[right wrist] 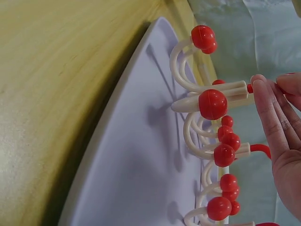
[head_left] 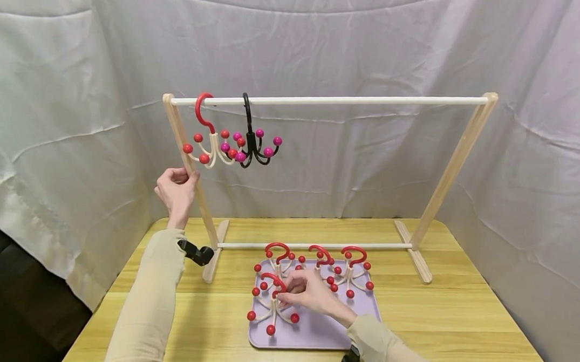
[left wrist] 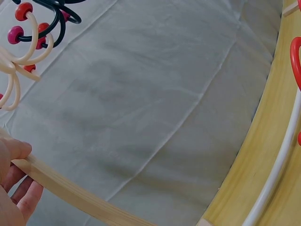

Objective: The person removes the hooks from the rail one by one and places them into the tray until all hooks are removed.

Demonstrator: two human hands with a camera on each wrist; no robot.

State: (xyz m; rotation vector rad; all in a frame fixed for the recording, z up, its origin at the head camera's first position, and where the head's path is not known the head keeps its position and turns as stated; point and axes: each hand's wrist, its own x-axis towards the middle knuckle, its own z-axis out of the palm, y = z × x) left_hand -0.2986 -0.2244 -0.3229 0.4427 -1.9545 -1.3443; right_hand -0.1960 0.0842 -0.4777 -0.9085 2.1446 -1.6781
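Note:
With thumb and fingers, my left hand [head_left: 176, 192] grips the left wooden post [left wrist: 61, 188] of a clothes rack, below its top corner. My right hand [head_left: 308, 292] pinches the red hook of a cream multi-arm hanger [head_left: 274, 306] with red ball tips, over the front left of a lilac tray [head_left: 321, 331]. In the right wrist view, this hanger [right wrist: 235, 89] has its stem right at my fingertips. Several like hangers [head_left: 351, 275] stand behind it on the tray. From the white top rail [head_left: 364, 99] hang a red-hooked cream hanger [head_left: 214, 144] and a black hanger [head_left: 250, 139] with magenta balls.
The rack's right post [head_left: 454, 168] leans up from a wooden foot [head_left: 413, 251]. A white lower bar [head_left: 390, 245] runs just behind the tray. Grey cloth [head_left: 313, 50] encloses the wooden table [head_left: 451, 314] at the back and sides.

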